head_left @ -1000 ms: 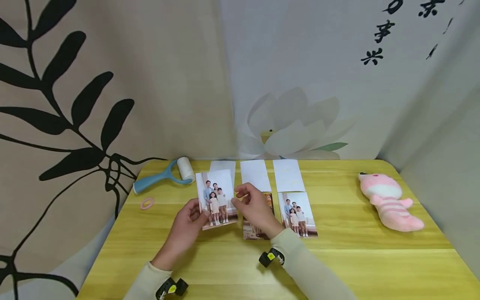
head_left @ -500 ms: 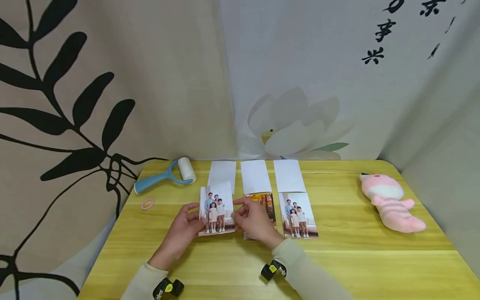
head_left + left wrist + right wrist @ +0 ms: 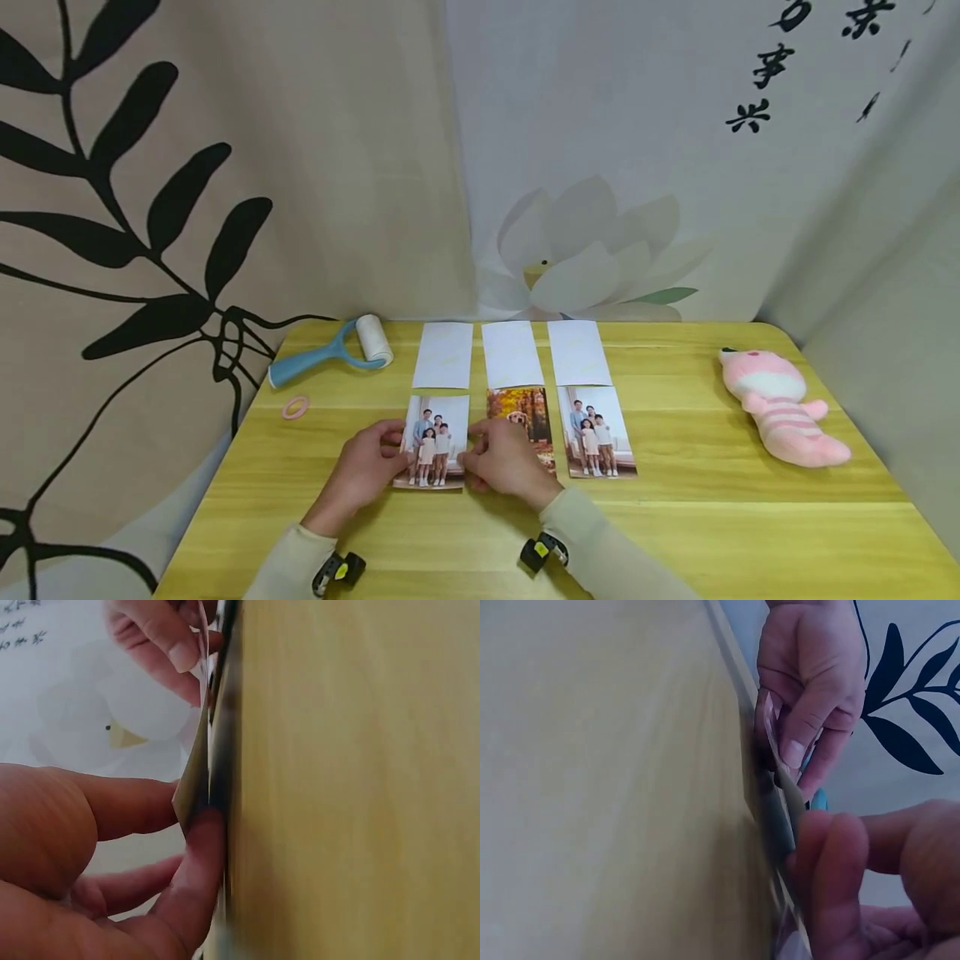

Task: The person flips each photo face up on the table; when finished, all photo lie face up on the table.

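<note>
I've got both hands on the family photo now, low on the yellow table, at the left end of the near row. My left hand pinches its left edge, thumb on top and a finger tucked underneath; on the left wrist view that edge sits lifted just off the wood. My right hand pinches the right edge the same way, and the right wrist view shows my fingertips closed on the thin paper.

Just right of it lies the autumn photo, partly under my right hand, then a second family photo beside that. Behind them sit three white cards in a row. Off to the far left I see a blue lint roller and a pink ring; a pink plush toy lies well apart on the right.
</note>
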Available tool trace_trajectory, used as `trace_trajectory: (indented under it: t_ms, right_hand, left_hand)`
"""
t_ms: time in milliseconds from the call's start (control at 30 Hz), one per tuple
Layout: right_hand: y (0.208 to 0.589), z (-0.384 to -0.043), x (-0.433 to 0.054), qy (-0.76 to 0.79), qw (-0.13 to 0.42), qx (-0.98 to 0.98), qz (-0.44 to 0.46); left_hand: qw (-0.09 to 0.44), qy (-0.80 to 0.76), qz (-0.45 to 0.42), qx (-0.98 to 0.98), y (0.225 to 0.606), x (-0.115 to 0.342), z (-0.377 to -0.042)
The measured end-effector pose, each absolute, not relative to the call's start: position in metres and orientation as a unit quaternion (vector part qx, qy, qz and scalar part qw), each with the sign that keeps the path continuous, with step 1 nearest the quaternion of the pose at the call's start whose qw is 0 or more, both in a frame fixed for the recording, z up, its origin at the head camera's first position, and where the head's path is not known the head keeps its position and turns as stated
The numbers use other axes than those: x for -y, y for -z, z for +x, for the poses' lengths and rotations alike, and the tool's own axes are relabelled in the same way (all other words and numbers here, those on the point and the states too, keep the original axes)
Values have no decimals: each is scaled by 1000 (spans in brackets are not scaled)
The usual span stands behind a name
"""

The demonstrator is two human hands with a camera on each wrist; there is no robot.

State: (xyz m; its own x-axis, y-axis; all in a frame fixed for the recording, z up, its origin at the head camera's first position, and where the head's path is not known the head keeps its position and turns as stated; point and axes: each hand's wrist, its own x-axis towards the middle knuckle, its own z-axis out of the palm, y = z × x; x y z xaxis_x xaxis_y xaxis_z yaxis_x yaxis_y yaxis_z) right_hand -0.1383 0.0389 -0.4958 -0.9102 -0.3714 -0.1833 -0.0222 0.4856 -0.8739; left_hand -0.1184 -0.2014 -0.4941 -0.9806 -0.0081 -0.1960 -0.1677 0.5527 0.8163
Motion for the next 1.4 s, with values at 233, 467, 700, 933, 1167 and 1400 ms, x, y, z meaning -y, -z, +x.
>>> trace_trajectory:
  t_ms: [233,467,700,933,1167,1400]
  right_hand:
    - [496,-142,-40,463,175,-859,-129]
    - [494,-144,-42,432,166,-874,-145]
    - [490,-145,-47,438,176,-870,-141]
    - [491,-156,-63,444,136,-873,-152]
    - [484,-170,-90,444,83,-875,-175]
    - [481,-188,-121,436,50,-886,-149]
  left_hand:
    - [82,-429,-41,-899,492,196,-121]
    - [81,-416,-33,-905,490,193,-122]
    - [67,-400,-27,-914,486,189,-124]
    - [49,-416,-27,-908,478,182,-130]
    - [35,-467,0,-884,476,160,-142]
    - [47,-510,16,-859,475,129,-156]
